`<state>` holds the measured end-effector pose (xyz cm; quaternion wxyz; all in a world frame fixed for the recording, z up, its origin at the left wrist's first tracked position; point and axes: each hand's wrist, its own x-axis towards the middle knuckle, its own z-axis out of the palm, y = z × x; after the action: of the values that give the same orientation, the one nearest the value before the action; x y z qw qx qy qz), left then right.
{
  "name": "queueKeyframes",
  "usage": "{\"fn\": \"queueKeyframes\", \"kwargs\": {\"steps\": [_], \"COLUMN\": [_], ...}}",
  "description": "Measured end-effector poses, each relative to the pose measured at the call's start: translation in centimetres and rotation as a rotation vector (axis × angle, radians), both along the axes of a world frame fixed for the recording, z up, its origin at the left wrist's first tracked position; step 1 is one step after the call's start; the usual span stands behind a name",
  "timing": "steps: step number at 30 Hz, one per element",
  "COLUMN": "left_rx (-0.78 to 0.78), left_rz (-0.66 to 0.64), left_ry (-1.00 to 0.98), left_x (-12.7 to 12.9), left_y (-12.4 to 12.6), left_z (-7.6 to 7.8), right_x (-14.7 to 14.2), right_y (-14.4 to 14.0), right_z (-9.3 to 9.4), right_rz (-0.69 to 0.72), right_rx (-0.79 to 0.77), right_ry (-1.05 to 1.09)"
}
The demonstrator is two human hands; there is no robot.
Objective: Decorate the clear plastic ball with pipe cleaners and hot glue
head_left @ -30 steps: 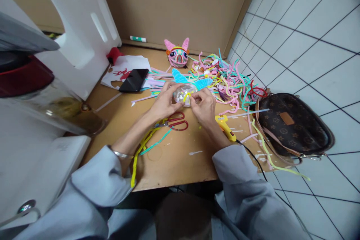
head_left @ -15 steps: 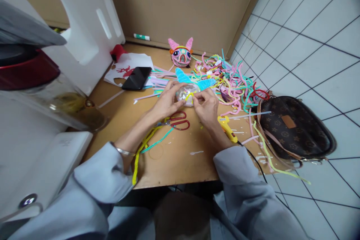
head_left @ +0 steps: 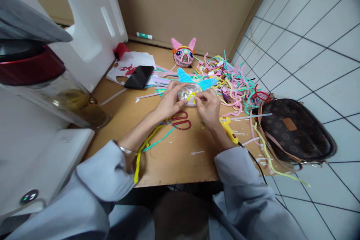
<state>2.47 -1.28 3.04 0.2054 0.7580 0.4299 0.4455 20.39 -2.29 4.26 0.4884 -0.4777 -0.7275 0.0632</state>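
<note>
My left hand (head_left: 169, 101) is wrapped round the left side of a clear plastic ball (head_left: 184, 92) that carries two blue fuzzy ears (head_left: 207, 83). A short yellow pipe cleaner (head_left: 191, 96) curves over the ball's near face. At that strip's right end the fingertips of my right hand (head_left: 208, 107) are pinched together, seemingly on it. Just below the ball lie red-handled scissors (head_left: 181, 123), their blades partly under my left forearm. Near my right wrist rests a yellow glue gun (head_left: 228, 129) with a black cord.
A finished-looking pink-eared ball figure (head_left: 183, 55) stands at the back. Tangled pipe cleaners (head_left: 225, 78) spread to its right. A black phone (head_left: 139, 77) lies on cut paper. A brown handbag (head_left: 298, 129) sits at the right edge, a glass jug (head_left: 75, 101) at the left.
The whole view has shifted slightly. Both hands stay on the ball, with the right fingertips still at the yellow strip and hardly moved.
</note>
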Motion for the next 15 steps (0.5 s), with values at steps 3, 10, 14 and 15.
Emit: {"fn": "queueKeyframes", "kwargs": {"steps": [3, 10, 14, 15], "left_rx": [0.005, -0.019, -0.016, -0.015], "left_rz": [0.011, 0.022, 0.015, 0.015], "left_ry": [-0.006, -0.032, -0.046, -0.046], "left_x": [0.1, 0.0, -0.1, -0.1], "left_y": [0.0, 0.1, 0.3, 0.3], "left_z": [-0.1, -0.1, -0.3, -0.3], "right_x": [0.1, 0.9, 1.6, 1.7], "right_y": [0.0, 0.6, 0.9, 1.0], "right_z": [0.2, 0.7, 0.8, 0.8], "right_rz": [0.013, 0.103, 0.152, 0.163], "right_rx": [-0.016, -0.035, -0.069, -0.074], "right_ry": [0.010, -0.001, -0.044, -0.049]}}
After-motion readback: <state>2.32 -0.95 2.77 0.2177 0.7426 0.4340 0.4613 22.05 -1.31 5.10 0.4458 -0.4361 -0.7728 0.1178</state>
